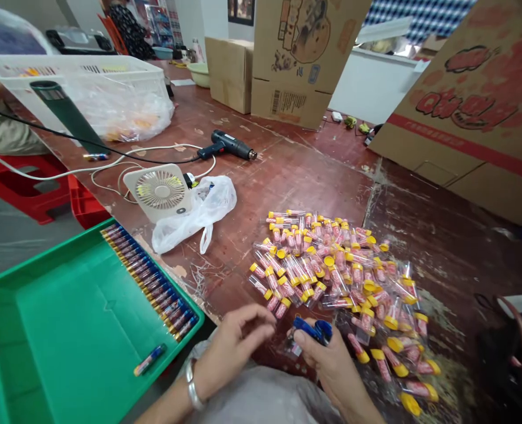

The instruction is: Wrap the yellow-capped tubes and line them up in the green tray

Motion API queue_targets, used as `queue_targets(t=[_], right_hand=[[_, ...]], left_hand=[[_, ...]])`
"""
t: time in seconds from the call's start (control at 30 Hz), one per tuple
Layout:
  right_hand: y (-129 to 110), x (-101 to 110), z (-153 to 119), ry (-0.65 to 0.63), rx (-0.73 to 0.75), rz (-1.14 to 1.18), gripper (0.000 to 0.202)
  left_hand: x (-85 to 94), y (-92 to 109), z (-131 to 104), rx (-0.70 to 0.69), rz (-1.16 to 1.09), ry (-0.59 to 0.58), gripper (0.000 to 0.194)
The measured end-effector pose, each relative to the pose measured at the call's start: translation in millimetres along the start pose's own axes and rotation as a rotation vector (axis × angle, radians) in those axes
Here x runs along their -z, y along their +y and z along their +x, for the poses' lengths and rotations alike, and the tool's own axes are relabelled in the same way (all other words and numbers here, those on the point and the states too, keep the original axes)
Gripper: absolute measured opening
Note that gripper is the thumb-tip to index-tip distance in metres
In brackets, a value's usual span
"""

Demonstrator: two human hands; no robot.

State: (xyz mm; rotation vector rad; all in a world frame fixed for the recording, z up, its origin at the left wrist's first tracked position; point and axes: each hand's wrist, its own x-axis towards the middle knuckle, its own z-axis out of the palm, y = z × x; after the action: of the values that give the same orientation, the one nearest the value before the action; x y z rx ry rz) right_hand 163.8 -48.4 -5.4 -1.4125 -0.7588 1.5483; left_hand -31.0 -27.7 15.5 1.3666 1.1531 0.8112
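Many clear tubes [338, 277] with yellow caps and pink contents lie heaped on the dark red table in front of me. My right hand [326, 359] is closed around a blue object [314, 330] at the near edge of the heap. To its left, my left hand [243, 338], with a silver bangle on the wrist, has its fingers apart and nothing visible between them. A green tray [75, 306] at the left holds a row of dark blue wrapped tubes [150, 282] along its right side and one loose wrapped tube [149, 360].
A small fan [160, 189], a white plastic bag [199, 212] and a black heat gun [228, 146] with cables lie beyond the tray. A white basket [150, 82] is at the back left. Cardboard boxes [287, 88] stand behind. A person sits at far left.
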Motion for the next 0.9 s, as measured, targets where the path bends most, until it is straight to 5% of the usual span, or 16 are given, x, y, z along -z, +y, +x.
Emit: queue_targets(t=[0.1, 0.17, 0.3, 0.43, 0.67, 0.9], right_hand=[[-6.1, 5.0, 5.5, 0.061, 0.014, 0.071, 0.038], [-10.2, 6.6, 9.0, 0.109, 0.028, 0.113, 0.04], [-13.3, 7.6, 12.7, 0.124, 0.054, 0.193, 0.045], [-15.5, 4.5, 15.7, 0.169, 0.065, 0.277, 0.049], [-22.9, -11.4, 23.6, 0.253, 0.073, 0.439, 0.047], [-29.0, -29.8, 20.3, 0.184, 0.042, 0.489, 0.047]], left_hand=[[10.4, -9.0, 32.0, -0.335, 0.547, 0.092, 0.03], [13.9, -15.7, 54.4, -0.499, 0.83, 0.054, 0.033], [15.2, -21.2, 79.8, -0.64, 1.04, -0.033, 0.024], [19.0, -13.3, 67.5, -0.598, 0.787, 0.033, 0.02], [0.4, 2.3, 9.1, -0.046, -0.044, 0.0, 0.012], [-19.9, -4.5, -2.0, 0.069, -0.221, 0.016, 0.017]])
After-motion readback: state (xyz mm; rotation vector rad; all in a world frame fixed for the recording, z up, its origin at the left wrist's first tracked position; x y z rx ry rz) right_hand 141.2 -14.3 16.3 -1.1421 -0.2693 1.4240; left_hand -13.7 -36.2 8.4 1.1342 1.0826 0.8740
